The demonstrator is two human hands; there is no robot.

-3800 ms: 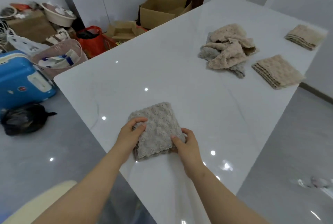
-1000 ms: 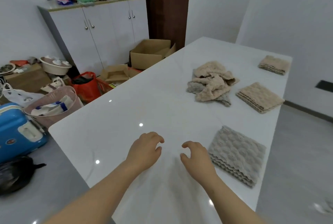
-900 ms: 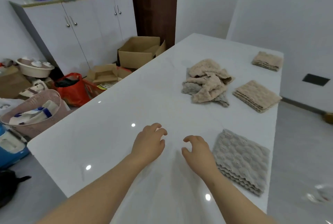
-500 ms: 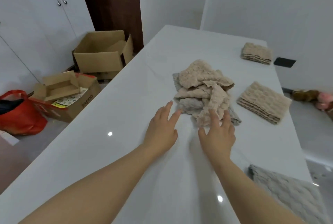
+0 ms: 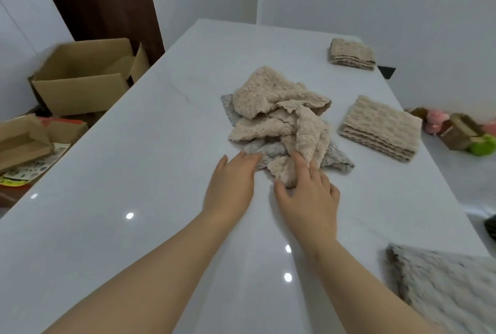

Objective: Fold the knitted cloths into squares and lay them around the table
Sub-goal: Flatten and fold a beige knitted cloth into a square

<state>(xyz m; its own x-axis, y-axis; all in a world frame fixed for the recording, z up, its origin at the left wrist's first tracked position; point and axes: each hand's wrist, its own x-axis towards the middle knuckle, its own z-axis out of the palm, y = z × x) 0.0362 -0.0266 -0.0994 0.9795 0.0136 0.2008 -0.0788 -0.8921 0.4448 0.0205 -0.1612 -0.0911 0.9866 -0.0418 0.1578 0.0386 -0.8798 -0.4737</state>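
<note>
— Where do the cloths lie?
— On the white tabletop (image 5: 134, 172), the heap of unfolded cloths (image 5: 279, 118) sits in the middle, beige over grey. A folded grey cloth (image 5: 442, 285) lies at the near right edge, a folded beige cloth (image 5: 381, 126) by the right edge beside the heap, and a smaller beige square (image 5: 351, 54) at the far right corner.
— And the hands?
— The left hand (image 5: 230, 183) lies flat, fingers straight, tips touching the heap's near grey edge. The right hand (image 5: 308, 199) rests spread on a beige fold, thumb against it; whether it grips, I cannot tell.
</note>
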